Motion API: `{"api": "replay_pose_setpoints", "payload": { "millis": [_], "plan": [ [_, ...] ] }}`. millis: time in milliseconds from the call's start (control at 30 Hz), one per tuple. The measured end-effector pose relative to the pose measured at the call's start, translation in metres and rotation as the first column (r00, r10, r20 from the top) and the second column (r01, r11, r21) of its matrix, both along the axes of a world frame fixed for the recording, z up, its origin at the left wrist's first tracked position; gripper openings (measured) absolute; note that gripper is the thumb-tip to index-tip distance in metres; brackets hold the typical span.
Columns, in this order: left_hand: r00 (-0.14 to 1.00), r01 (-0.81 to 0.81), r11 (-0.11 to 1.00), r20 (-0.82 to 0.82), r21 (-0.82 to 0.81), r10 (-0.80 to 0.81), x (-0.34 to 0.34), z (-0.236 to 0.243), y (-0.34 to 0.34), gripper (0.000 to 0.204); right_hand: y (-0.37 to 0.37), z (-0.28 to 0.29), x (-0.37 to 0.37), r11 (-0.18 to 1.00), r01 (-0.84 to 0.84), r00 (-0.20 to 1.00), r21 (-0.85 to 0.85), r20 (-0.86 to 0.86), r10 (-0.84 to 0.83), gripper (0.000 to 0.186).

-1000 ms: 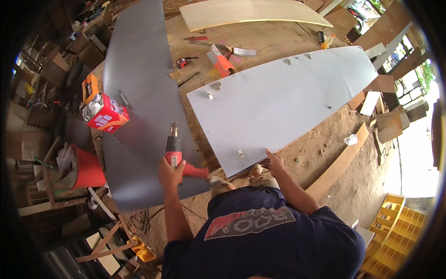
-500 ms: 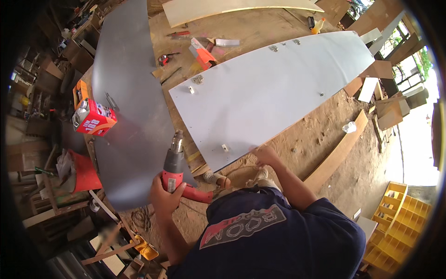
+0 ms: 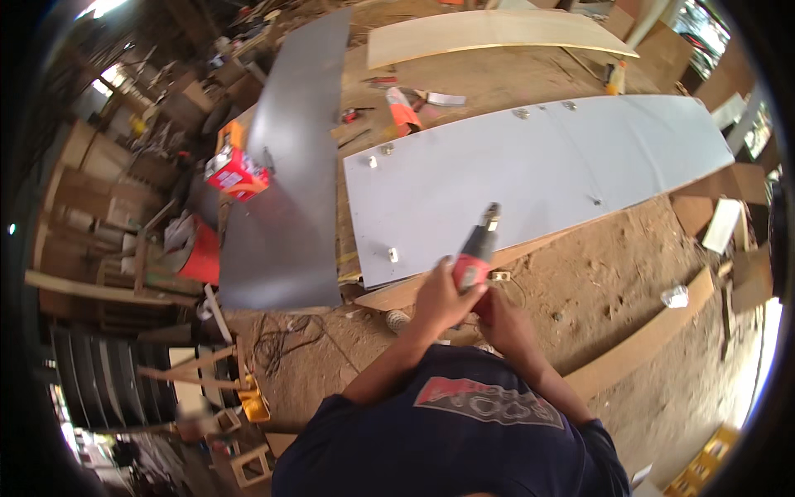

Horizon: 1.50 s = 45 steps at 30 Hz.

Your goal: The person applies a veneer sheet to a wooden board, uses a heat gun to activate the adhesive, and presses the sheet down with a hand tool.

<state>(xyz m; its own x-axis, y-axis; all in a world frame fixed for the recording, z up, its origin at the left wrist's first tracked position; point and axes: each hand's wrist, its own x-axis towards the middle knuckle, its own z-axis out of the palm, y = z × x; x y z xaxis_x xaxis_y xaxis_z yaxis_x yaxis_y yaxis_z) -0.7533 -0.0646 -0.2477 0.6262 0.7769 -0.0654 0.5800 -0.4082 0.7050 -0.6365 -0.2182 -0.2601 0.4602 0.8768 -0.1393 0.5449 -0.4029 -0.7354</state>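
Left hand (image 3: 440, 300) closed round the red body of the heat gun (image 3: 472, 269), thumb along the side. Right hand (image 3: 508, 323) curled at the handle, which it mostly hides; fingertips not clear. Gun is in front of the body, black collar and metal nozzle pointing away, nozzle overlapping the near edge of the pale panel (image 3: 464, 178) in view; height above it cannot be told.

Counts: one gun, one pale panel, one dark sheet (image 3: 302, 166), one wooden board (image 3: 497, 35). On the pale panel, two white blocks, one by the near left corner (image 3: 393, 255), one by the far left corner (image 3: 373, 162). Three metal fittings: one close to the far left corner (image 3: 387, 150), two along the far edge (image 3: 520, 113) (image 3: 570, 105). One small dark piece (image 3: 596, 201) near the near edge, right of the nozzle.

Around: red can (image 3: 238, 174) and orange box (image 3: 229, 137) at the dark sheet's left edge; red bucket (image 3: 201, 258) beyond it. Tape measure (image 3: 351, 115) between sheet and panel. Yellow bottle (image 3: 615, 77) past the panel's far edge. Gun and hands block part of the panel's near edge.
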Motion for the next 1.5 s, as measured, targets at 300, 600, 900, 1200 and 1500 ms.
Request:
{"api": "replay_pose_setpoints", "payload": {
  "millis": [300, 600, 900, 1200, 1500],
  "plan": [
    [0.703, 0.502, 0.608, 0.7, -0.615, 0.128, 0.12, -0.006, -0.095, 0.114, -0.104, 0.021, 0.119, 0.912, 0.38, 0.918, 0.152, 0.06, -0.392, 0.067],
    [0.599, 0.595, 0.684, 0.8, -0.421, -0.028, 0.269, -0.035, -0.125, 0.121, -0.096, -0.002, 0.229, 0.87, 0.443, 0.896, 0.215, -0.132, -0.424, 0.083],
    [0.565, 0.338, 0.701, 0.731, -0.628, 0.382, 0.428, -0.035, -0.099, 0.066, -0.077, 0.001, 0.408, 0.951, -0.007, 0.999, 0.309, 0.032, -0.004, 0.102],
    [0.417, 0.513, 0.285, 0.525, -0.809, 0.742, 0.548, -0.063, -0.028, 0.092, -0.107, -0.002, 0.587, 0.941, 0.029, 0.998, 0.337, -0.068, -0.007, 0.074],
    [0.352, 0.293, 0.382, 0.471, -0.876, 0.809, 0.621, -0.12, -0.043, 0.093, -0.083, -0.063, 0.918, 0.861, 0.312, 0.927, 0.401, 0.07, -0.368, 0.03]
  ]
}}
